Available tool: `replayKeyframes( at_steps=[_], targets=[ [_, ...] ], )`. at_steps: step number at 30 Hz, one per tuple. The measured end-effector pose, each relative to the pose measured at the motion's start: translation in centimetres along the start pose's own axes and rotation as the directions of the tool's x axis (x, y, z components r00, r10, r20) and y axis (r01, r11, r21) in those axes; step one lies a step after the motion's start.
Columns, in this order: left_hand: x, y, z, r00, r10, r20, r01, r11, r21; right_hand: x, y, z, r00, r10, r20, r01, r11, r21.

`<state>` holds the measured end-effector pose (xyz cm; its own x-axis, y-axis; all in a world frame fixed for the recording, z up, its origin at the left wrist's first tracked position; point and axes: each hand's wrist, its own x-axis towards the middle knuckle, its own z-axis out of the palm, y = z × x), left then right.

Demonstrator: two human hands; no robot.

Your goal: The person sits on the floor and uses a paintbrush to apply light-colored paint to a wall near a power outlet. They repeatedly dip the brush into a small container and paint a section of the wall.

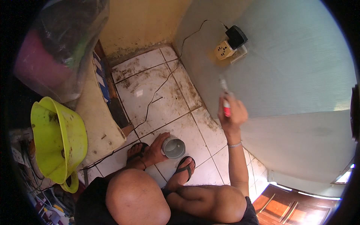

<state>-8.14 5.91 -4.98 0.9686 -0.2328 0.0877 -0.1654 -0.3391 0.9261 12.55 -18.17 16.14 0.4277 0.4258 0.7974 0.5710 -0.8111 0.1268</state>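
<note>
My left hand [158,149] grips a grey cup [173,147] by its side, low over the tiled floor between my sandalled feet. Grey liquid or coating shows inside the cup. In my right hand [233,112] is a paintbrush [226,109] with a red and white handle, its blurred bristle end pointing up along the wall. Whether the bristles touch the wall I cannot tell. A grey-blue coat covers the upper part of the wall [281,70], while a paler band runs below it. Just above the brush is a yellowish patch beside the socket.
A cream multi-socket adapter [224,50] and a black power adapter [236,36] are plugged into the wall. A thin black cable [157,91] crosses the floor, near a nail [157,100]. On the left, a yellow-green plastic bucket [76,135] rests by a worn board [97,129].
</note>
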Motion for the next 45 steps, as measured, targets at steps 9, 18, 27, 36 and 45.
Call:
replayKeyframes(
  at_steps=[9, 18, 27, 36, 45],
  targets=[
    [0.4, 1.6, 0.2, 1.000, -0.015, 0.008, 0.015, 1.000, -0.003, 9.0, 3.2, -6.8, 0.971, -0.015, -0.239, -0.060, 0.950, -0.305],
    [0.7, 0.8, 0.6, 0.999, -0.031, 0.030, 0.032, 0.999, -0.010, -7.7, -1.7, -2.5, 0.983, 0.107, 0.150, -0.108, 0.994, -0.002],
    [0.7, 0.8, 0.5, 0.999, -0.043, 0.015, 0.043, 0.999, -0.031, -10.3, 1.6, -0.5, 0.959, 0.120, 0.255, -0.072, 0.979, -0.189],
    [1.4, -0.1, 1.6, 0.999, 0.035, -0.017, -0.036, 0.998, -0.047, 2.9, -0.8, -11.4, 0.922, 0.121, -0.367, -0.233, 0.931, -0.280],
    [7.6, 1.2, 2.6, 0.999, 0.021, 0.041, -0.022, 1.000, 0.022, -9.2, -8.1, -9.6, 0.710, 0.700, -0.072, -0.672, 0.705, 0.228]
  ],
)
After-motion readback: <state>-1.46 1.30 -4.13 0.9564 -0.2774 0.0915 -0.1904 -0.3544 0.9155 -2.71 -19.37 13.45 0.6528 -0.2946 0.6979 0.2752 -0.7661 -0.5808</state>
